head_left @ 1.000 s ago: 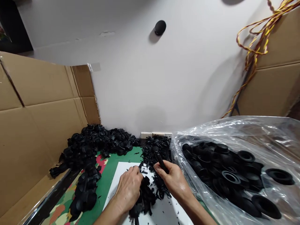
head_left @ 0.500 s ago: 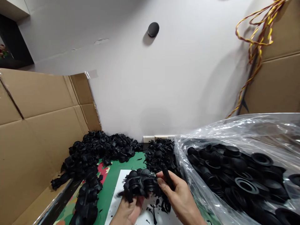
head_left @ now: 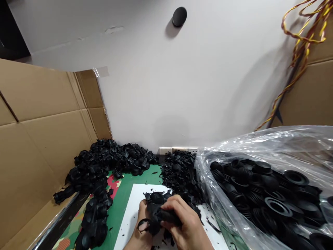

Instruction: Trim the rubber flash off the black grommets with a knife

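Both hands meet at the near edge of the surface, over a white sheet that lies on a green mat. The left hand has its grip clenched from below around a black ribbed rubber part. The right hand closes over the same part from the right, fingers curled on its side. Whether the right hand also holds a small tool cannot be told, as its fingers hide the palm. The part is lifted just above the sheet, between the two hands.

Thin black shreds are scattered on the sheet around the hands. A heap of black scraps sits just beyond, against the wall. To the far left, a long pile of ribbed parts runs along the cardboard wall. To the right, a clear plastic bag is open and holds many more flanged rubber parts.

Judging from these heaps, a good share of pieces has been handled. The bag looks well stocked, so much seems left, and the piece in hand is mid-way.
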Tool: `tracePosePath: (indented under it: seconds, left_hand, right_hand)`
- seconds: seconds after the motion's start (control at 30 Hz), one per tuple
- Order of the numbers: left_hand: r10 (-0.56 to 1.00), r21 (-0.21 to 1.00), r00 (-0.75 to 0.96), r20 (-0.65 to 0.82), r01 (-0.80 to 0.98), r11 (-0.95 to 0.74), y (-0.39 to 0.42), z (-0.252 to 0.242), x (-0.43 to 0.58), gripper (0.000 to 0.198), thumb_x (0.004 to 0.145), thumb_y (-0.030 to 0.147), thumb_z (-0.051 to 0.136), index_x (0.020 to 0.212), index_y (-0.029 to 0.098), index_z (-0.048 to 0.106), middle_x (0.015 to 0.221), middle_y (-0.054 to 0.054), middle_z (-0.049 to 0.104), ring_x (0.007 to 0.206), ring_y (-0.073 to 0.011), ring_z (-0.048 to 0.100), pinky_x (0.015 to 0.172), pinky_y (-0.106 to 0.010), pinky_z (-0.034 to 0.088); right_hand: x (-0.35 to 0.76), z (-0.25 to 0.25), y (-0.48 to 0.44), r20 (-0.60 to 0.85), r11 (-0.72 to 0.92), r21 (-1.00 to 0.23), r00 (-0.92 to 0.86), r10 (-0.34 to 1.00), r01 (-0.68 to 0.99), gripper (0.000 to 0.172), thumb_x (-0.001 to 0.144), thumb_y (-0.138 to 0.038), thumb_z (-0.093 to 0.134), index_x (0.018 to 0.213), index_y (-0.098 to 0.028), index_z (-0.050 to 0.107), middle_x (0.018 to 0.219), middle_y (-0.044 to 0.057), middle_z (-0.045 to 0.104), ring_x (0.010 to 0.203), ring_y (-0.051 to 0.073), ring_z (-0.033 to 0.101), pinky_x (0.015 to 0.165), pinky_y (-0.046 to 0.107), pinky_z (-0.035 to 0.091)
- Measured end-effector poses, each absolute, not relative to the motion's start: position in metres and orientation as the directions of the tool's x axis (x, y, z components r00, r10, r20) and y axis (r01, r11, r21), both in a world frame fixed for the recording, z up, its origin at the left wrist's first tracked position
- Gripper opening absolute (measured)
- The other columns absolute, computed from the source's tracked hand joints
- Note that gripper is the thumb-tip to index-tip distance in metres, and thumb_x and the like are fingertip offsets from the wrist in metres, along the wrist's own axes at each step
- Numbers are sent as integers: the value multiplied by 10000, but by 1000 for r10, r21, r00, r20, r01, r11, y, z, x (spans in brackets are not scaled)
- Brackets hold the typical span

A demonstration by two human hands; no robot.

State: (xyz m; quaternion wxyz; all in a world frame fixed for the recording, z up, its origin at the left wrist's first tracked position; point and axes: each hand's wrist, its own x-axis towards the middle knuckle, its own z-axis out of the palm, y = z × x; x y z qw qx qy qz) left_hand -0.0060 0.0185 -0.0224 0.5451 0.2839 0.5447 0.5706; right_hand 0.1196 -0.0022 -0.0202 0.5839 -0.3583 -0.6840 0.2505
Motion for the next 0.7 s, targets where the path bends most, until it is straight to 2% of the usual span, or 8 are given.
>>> tracePosePath:
  seconds: [0.1,0.2,0.3,0.37,0.43,0.57,0.63,0.7]
  left_hand:
    - [935,953,-254,-246,-239,185,24,-17,-11,233,505,232,758,682,161,624,456,50,572,393,-122,510,359,-197,331]
    - [947,967,-240,-215,-186,173,23,-11,-12,227,604,335,734,663,160,602,388,58,534,294,-76,414,311,-163,223]
    - [985,981,-87,-148,-142,135,14,-6,-3,343,604,426,758,537,137,586,432,2,577,329,-80,452,329,-175,280]
    - [1000,992,-7,-24,-125,23,8,-5,4,356,580,447,784,613,131,622,483,7,580,390,-88,474,348,-173,310]
    - [1000,984,10,5,-177,-3,6,-5,7,365,585,449,793,683,137,630,515,25,567,426,-86,473,376,-174,338]
    - [992,925,29,-127,-358,128,12,-5,-2,408,569,461,809,720,128,628,538,22,578,417,-76,475,373,-174,333]
    - [982,897,25,-190,-401,184,14,-5,-7,422,552,461,820,719,123,629,538,16,585,404,-73,486,356,-166,321]
    - [973,881,42,-227,-417,224,15,-4,-9,399,572,442,816,728,123,635,545,10,594,395,-69,496,346,-157,319]
  right_hand:
    - [130,-22,2,529,489,-814,52,847,313,111,771,-158,491,768,-208,590,719,18,611,643,165,584,585,239,458]
    - [142,-17,7,423,308,-865,244,873,397,125,806,-292,509,799,-202,595,697,35,643,622,197,598,557,272,468]
    - [139,-15,6,405,258,-879,343,848,400,135,780,-316,523,783,-202,596,685,44,648,613,211,596,553,292,471]
    - [129,-15,3,421,308,-884,311,852,353,85,747,-247,529,773,-207,599,693,37,644,618,200,591,565,284,473]
    - [119,-15,0,426,372,-894,216,878,252,120,715,-188,526,783,-206,622,735,37,654,656,193,600,598,274,481]
    - [120,-13,0,303,301,-953,75,950,34,200,762,-319,569,836,-179,691,750,57,696,699,216,633,631,297,504]
    - [132,-8,2,246,248,-969,137,959,3,308,784,-445,579,842,-172,709,719,58,695,675,220,631,614,304,502]
    - [147,-3,4,288,284,-957,229,930,52,357,786,-513,573,833,-192,723,775,62,687,721,220,624,632,298,496]
